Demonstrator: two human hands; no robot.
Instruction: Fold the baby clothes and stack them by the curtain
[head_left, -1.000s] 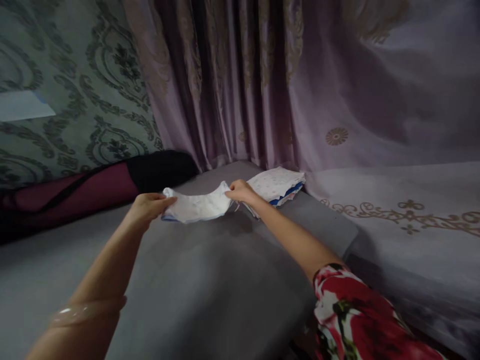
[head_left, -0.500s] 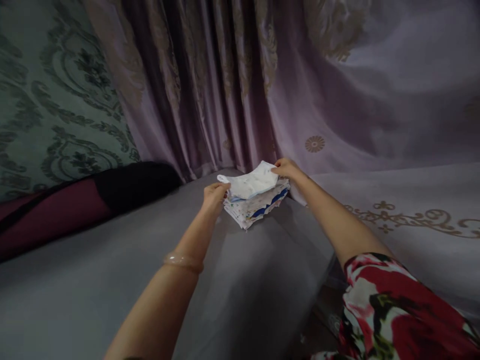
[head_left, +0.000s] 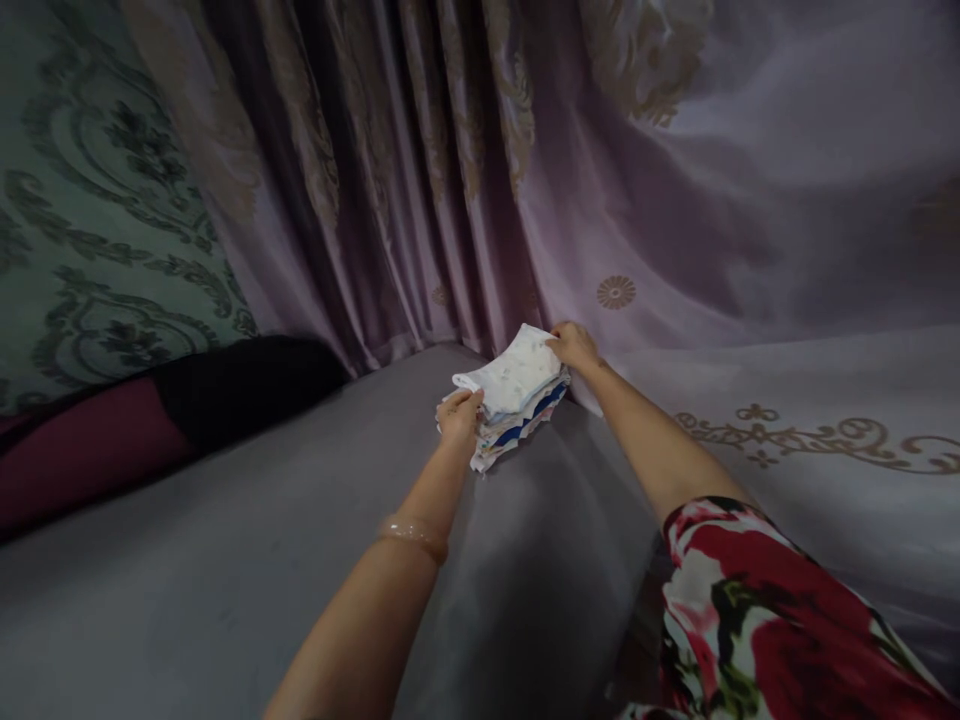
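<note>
A small white garment with faint print, possibly underpants point(head_left: 516, 372), lies spread on top of a stack of folded cloth pieces point(head_left: 517, 432) with white, patterned and blue edges. My left hand point(head_left: 459, 414) is closed on the garment's near left corner, thumb and fingers pinched together. At the far right corner, my right hand point(head_left: 574, 346) pinches the same garment. The fingertips of both hands are partly hidden by the cloth. A pale bangle point(head_left: 414, 537) circles my left forearm.
The stack rests on a grey sheet-covered surface point(head_left: 262, 540) near its back corner. Purple curtains point(head_left: 450, 200) hang right behind it. A black and maroon cushion-like object point(head_left: 247, 385) lies at the left against green patterned wallpaper point(head_left: 127, 220). Pale embroidered fabric point(head_left: 810, 390) is at the right.
The white garment has come down from slightly raised to lying flatter on the stack. My left hand has moved right and a little down with its corner. The view has shifted slightly.
</note>
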